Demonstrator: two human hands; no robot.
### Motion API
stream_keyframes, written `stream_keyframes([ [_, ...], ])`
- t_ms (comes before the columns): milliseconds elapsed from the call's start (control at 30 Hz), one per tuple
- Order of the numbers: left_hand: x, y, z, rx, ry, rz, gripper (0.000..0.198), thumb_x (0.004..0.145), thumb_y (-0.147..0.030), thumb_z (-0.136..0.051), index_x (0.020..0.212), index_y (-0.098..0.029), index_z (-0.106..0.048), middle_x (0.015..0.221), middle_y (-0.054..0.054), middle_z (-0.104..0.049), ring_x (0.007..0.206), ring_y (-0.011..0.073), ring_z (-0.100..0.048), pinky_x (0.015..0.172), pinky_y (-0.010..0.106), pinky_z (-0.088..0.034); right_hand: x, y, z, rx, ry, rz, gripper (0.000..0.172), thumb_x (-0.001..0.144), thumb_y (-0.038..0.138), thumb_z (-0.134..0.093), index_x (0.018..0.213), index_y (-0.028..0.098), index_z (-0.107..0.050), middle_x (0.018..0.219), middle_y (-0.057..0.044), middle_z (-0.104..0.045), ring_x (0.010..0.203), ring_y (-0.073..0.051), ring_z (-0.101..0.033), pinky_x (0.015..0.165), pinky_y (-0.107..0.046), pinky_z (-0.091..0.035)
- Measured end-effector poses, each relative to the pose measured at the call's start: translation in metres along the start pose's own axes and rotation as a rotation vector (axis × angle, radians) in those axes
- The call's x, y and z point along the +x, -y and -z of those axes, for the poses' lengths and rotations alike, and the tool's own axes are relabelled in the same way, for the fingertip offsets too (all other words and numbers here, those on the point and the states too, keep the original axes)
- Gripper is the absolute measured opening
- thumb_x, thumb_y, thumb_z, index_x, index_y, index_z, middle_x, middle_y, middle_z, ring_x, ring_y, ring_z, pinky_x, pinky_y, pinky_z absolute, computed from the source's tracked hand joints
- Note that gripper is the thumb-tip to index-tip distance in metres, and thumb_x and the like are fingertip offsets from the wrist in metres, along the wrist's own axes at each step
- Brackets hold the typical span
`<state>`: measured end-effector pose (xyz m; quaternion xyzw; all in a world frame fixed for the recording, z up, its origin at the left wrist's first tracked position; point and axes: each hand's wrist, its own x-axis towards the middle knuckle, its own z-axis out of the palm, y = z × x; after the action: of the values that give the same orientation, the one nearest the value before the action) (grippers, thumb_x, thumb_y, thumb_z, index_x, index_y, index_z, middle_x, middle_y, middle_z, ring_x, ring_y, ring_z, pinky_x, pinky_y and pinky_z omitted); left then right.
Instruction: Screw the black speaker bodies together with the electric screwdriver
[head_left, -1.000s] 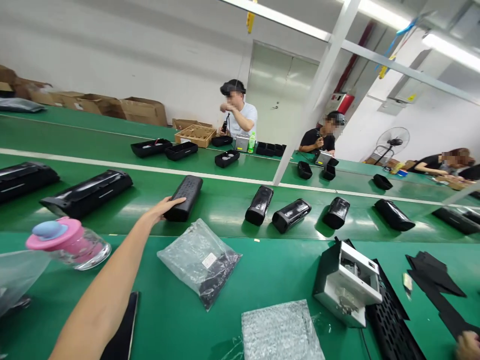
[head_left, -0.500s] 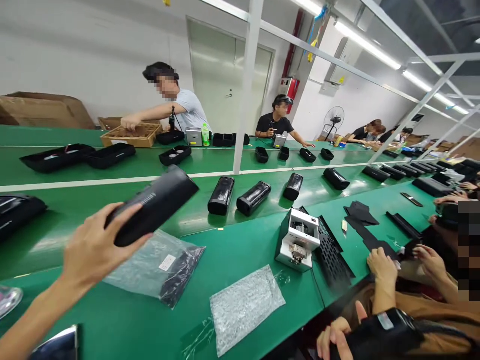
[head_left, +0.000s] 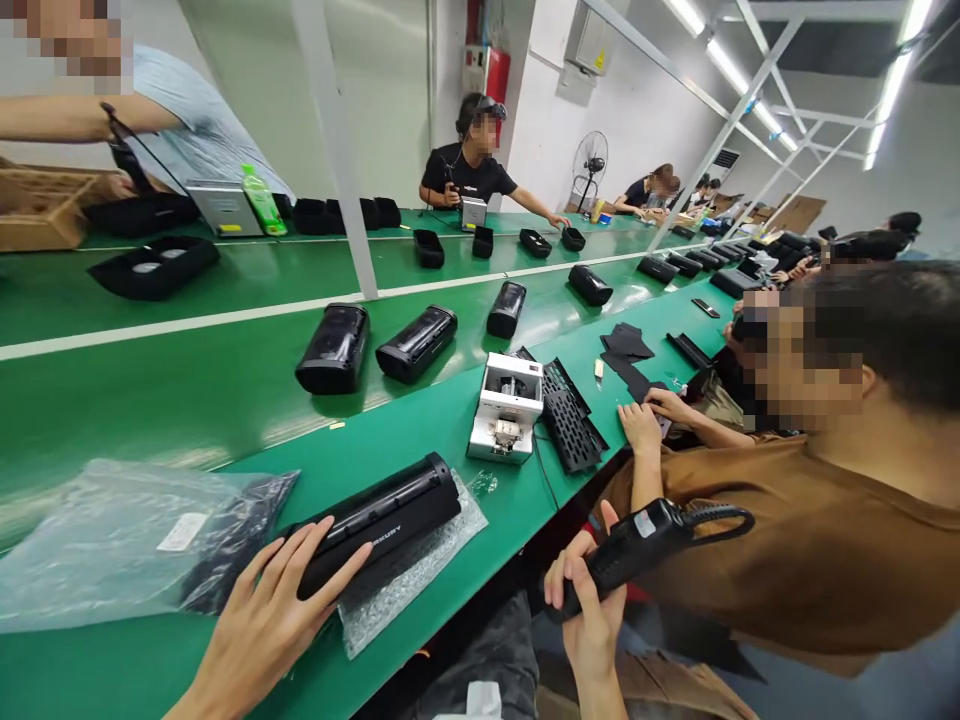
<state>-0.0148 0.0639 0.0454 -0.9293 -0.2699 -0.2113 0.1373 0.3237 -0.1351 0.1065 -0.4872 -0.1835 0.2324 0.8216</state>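
Note:
My left hand (head_left: 274, 610) is wrapped round one end of a long black housing (head_left: 390, 515) with white lettering on its side. The housing rests over, or just above, a silvery bubble-wrap bag (head_left: 405, 590); I cannot tell whether it touches. In my right hand (head_left: 589, 600) is a black corded power tool (head_left: 626, 555), its ribbed cord looping out at the far end and a pale label on its body. Its other end is hidden by my fingers. Left of the housing lies a clear plastic bag (head_left: 112, 530) with a white label and dark contents.
A white-and-black machine (head_left: 508, 405) stands beyond the housing, beside perforated black panels (head_left: 570, 415). Black housings (head_left: 334, 348) line the green bench. A co-worker in a brown shirt (head_left: 750, 530) sits close on my right. A white upright post (head_left: 334, 150) rises across the bench.
My left hand has lowered the housing from above the clear bag to the bubble-wrap bag. The view has swung right, and the power tool in my right hand shows more fully.

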Motion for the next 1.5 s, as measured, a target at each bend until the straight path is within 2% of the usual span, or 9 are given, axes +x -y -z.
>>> stream_keyframes([
  [200,-0.026,-0.032,0.012,0.109,-0.035,-0.059,0.091,0.107,-0.038,-0.077,0.187,-0.04,-0.033,0.152,0.015,-0.073,0.132,0.0357,-0.073,0.123,0.053,-0.05,-0.005,-0.008,0.012,0.029,-0.021,-0.025,0.072,0.107,0.036,-0.083,0.171,0.042,-0.05,0.079,0.011,-0.058,0.049,-0.009,-0.057,0.05,-0.024,-0.053],
  [367,-0.008,-0.043,0.03,-0.012,0.042,-0.006,0.08,0.107,-0.048,-0.075,0.18,-0.031,-0.048,0.134,0.016,-0.079,0.113,0.036,-0.077,0.098,0.049,-0.057,-0.001,-0.012,0.016,0.039,-0.019,-0.031,0.073,0.107,0.037,-0.083,0.171,0.04,-0.049,0.08,0.011,-0.057,0.049,-0.009,-0.058,0.05,-0.024,-0.052],
  [500,0.034,-0.007,0.022,-0.373,0.363,0.233,0.087,0.096,-0.081,-0.073,0.169,-0.033,-0.06,0.162,0.014,-0.072,0.132,0.0417,-0.079,0.099,0.046,-0.066,0.002,-0.01,0.014,0.027,-0.002,-0.016,0.075,0.107,0.037,-0.082,0.173,0.039,-0.045,0.078,0.012,-0.057,0.048,-0.01,-0.057,0.049,-0.024,-0.051],
  [667,0.087,0.018,0.015,-0.617,0.786,0.321,0.105,0.09,-0.054,-0.075,0.185,-0.034,-0.036,0.149,0.013,-0.082,0.103,0.0363,-0.088,0.075,0.037,-0.067,-0.005,-0.011,0.013,0.058,0.017,-0.039,0.07,0.107,0.036,-0.081,0.169,0.037,-0.049,0.079,0.011,-0.059,0.048,-0.009,-0.056,0.048,-0.024,-0.051],
  [867,0.095,-0.004,0.026,-0.551,0.763,0.299,0.099,0.091,-0.046,-0.063,0.186,-0.035,-0.034,0.125,0.009,-0.089,0.078,0.0357,-0.084,0.065,0.043,-0.063,-0.016,-0.022,0.022,0.071,-0.023,-0.075,0.068,0.107,0.037,-0.081,0.167,0.037,-0.048,0.08,0.011,-0.061,0.049,-0.01,-0.058,0.05,-0.025,-0.053],
  [1000,0.086,0.016,0.007,-0.536,0.778,0.281,0.104,0.087,-0.054,-0.061,0.186,-0.036,-0.033,0.134,0.008,-0.088,0.073,0.0331,-0.085,0.06,0.042,-0.064,-0.013,-0.022,0.028,0.052,-0.066,-0.082,0.069,0.107,0.037,-0.08,0.168,0.037,-0.047,0.081,0.011,-0.058,0.05,-0.01,-0.058,0.051,-0.026,-0.052],
  [1133,0.071,0.044,-0.021,-0.519,0.704,0.054,0.105,0.086,-0.064,-0.056,0.184,-0.045,-0.026,0.134,-0.003,-0.086,0.07,0.0308,-0.085,0.052,0.034,-0.057,-0.009,-0.017,0.031,0.035,-0.076,-0.091,0.074,0.106,0.038,-0.081,0.17,0.035,-0.045,0.079,0.012,-0.057,0.049,-0.011,-0.057,0.052,-0.028,-0.053],
  [1267,0.059,0.055,-0.034,-0.462,0.534,-0.113,0.09,0.093,-0.065,-0.054,0.179,-0.044,-0.039,0.133,-0.005,-0.085,0.086,0.0371,-0.085,0.052,0.031,-0.057,-0.01,-0.017,0.03,0.033,-0.078,-0.096,0.075,0.104,0.04,-0.083,0.169,0.034,-0.047,0.078,0.011,-0.057,0.049,-0.011,-0.057,0.05,-0.028,-0.052],
  [1500,0.06,0.052,-0.031,-0.493,0.656,-0.04,0.104,0.088,-0.077,-0.053,0.182,-0.035,-0.037,0.142,0.002,-0.081,0.099,0.0443,-0.082,0.05,0.028,-0.058,-0.013,-0.021,0.029,0.042,-0.083,-0.113,0.075,0.103,0.039,-0.084,0.169,0.035,-0.047,0.079,0.011,-0.059,0.048,-0.011,-0.058,0.05,-0.027,-0.051],
])
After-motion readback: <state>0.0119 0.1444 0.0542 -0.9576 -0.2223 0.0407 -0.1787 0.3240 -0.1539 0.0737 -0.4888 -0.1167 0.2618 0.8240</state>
